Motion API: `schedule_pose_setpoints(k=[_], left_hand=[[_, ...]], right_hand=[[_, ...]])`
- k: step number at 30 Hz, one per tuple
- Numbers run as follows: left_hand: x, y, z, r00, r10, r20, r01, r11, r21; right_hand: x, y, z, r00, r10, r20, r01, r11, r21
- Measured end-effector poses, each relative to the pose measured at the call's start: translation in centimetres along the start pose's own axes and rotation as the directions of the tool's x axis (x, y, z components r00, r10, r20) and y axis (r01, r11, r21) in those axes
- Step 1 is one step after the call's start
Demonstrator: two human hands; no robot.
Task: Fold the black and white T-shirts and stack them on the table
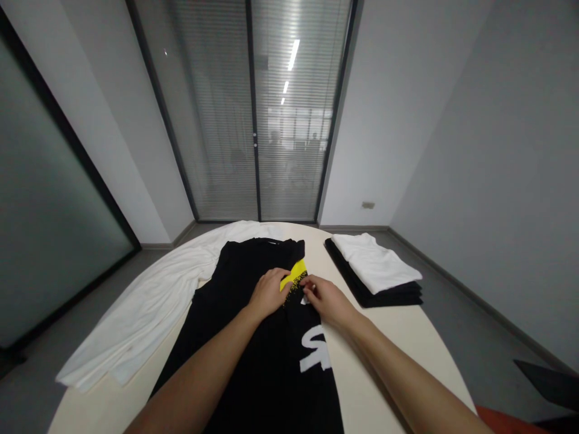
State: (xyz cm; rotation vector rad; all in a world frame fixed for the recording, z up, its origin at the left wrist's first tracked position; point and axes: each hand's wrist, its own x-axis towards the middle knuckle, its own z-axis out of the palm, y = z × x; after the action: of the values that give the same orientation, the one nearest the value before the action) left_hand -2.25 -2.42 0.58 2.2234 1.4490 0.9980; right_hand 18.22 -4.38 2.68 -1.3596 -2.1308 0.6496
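Note:
A black T-shirt (pixel 262 337) lies lengthwise in front of me on the table, its neckline at the far end. Along its right side run a yellow speckled print (pixel 296 274) and white lettering (pixel 315 349); that side looks folded inward. My left hand (pixel 272 290) rests on the shirt beside the yellow print, thumb apart from the fingers. At the right edge, my right hand (pixel 324 296) has its fingers curled and pinched on the fabric, close to the left hand. The fingertips partly cover the print.
A white garment (pixel 149 316) is spread along the table's left and far edge, partly beside the black shirt. On the right stands a stack of folded black clothes (pixel 389 296) topped by a folded white one (pixel 375 262). The pale round-edged table (pixel 434 355) carries everything.

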Motion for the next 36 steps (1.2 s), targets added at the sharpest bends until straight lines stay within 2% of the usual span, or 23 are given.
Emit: schedule_pose_setpoints(k=[4, 9, 14, 23, 29, 33, 36], left_hand=[[-0.1, 0.5, -0.2, 0.998, 0.011, 0.055, -0.017, 0.992, 0.122], [0.0, 0.6, -0.4, 0.996, 0.006, 0.086, -0.019, 0.988, 0.156], [-0.1, 0.5, -0.5, 0.995, 0.003, 0.102, -0.018, 0.989, 0.146], [0.2, 0.4, -0.4, 0.994, -0.005, 0.109, -0.006, 0.995, 0.099], [0.5, 0.4, 0.0, 0.999, -0.030, 0.024, 0.029, 0.998, 0.051], [0.6, 0.5, -0.1, 0.996, -0.091, -0.024, 0.092, 0.996, 0.023], [0.6, 0.5, -0.1, 0.994, -0.107, -0.021, 0.108, 0.993, 0.038]], right_hand=[[3.6, 2.8, 0.7, 0.969, 0.226, -0.101, -0.227, 0.974, 0.007], [9.5, 4.7, 0.5, 0.917, 0.336, -0.217, -0.364, 0.926, -0.102], [14.4, 5.7, -0.1, 0.885, 0.398, -0.241, -0.433, 0.893, -0.119], [18.3, 7.2, -1.0, 0.912, 0.372, -0.171, -0.405, 0.884, -0.235], [20.3, 5.0, -2.4, 0.924, 0.315, -0.218, -0.374, 0.866, -0.333], [21.1, 3.5, -1.3, 0.947, 0.263, -0.182, -0.314, 0.872, -0.374], [20.9, 3.4, 0.1, 0.958, 0.261, -0.118, -0.287, 0.876, -0.388]])
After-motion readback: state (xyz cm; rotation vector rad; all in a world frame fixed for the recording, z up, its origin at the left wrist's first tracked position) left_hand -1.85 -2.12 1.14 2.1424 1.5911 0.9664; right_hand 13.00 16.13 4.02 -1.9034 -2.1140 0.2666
